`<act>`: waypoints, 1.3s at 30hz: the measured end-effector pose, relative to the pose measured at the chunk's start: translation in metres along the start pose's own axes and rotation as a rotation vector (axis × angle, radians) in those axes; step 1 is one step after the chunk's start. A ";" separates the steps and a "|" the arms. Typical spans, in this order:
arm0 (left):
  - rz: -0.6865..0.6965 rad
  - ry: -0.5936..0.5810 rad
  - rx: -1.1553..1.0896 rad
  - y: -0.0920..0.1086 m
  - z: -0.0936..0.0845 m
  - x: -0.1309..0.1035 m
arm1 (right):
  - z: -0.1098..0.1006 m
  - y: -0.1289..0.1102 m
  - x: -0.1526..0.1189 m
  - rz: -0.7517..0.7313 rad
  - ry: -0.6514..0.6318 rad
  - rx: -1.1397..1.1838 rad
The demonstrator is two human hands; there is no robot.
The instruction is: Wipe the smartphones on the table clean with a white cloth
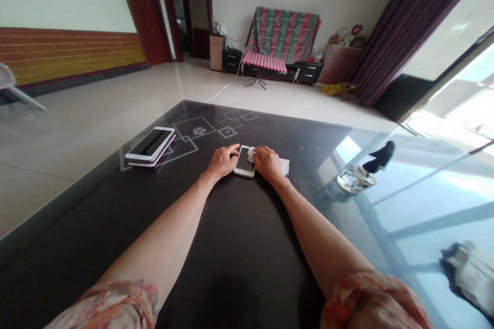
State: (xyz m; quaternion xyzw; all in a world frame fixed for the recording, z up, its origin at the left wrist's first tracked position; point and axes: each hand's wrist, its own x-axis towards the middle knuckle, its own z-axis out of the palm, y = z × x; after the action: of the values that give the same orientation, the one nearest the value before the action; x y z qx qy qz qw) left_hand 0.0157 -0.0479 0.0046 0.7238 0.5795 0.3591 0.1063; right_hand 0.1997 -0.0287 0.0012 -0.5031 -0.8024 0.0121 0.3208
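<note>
A white-framed smartphone (240, 168) lies face up on the dark glossy table (247, 226), its screen dark. My left hand (223, 161) holds it along the left edge, fingers curled, with the index finger reaching to the top corner. In my right hand (267, 163) is a small white cloth (285, 166) with a zigzag edge. Part of the cloth is pressed on the right side of the screen under my fingertips, and the rest sticks out beyond the hand. My right palm hides some of the phone and cloth.
A stack of white-framed tablets (151, 144) sits at the table's left. To the right stands a clear bottle (357, 179) with a black top. A crumpled grey-white cloth (473, 272) lies at the far right. Beyond the table are a striped stool (264, 61) and a cabinet (309, 72).
</note>
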 end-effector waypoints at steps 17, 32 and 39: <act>-0.046 0.002 -0.046 -0.005 0.000 0.000 | -0.006 -0.017 -0.010 -0.094 0.025 0.094; -0.028 -0.006 -0.081 -0.006 0.001 0.000 | -0.015 -0.026 -0.025 -0.076 0.030 0.098; 0.000 -0.009 -0.059 -0.002 0.001 0.000 | -0.010 0.007 0.001 -0.085 0.008 0.046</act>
State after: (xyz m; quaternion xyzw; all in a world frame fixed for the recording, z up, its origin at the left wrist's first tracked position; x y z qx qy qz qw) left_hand 0.0146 -0.0473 0.0030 0.7220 0.5682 0.3727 0.1300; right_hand 0.2099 -0.0275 0.0075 -0.4609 -0.8214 0.0148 0.3357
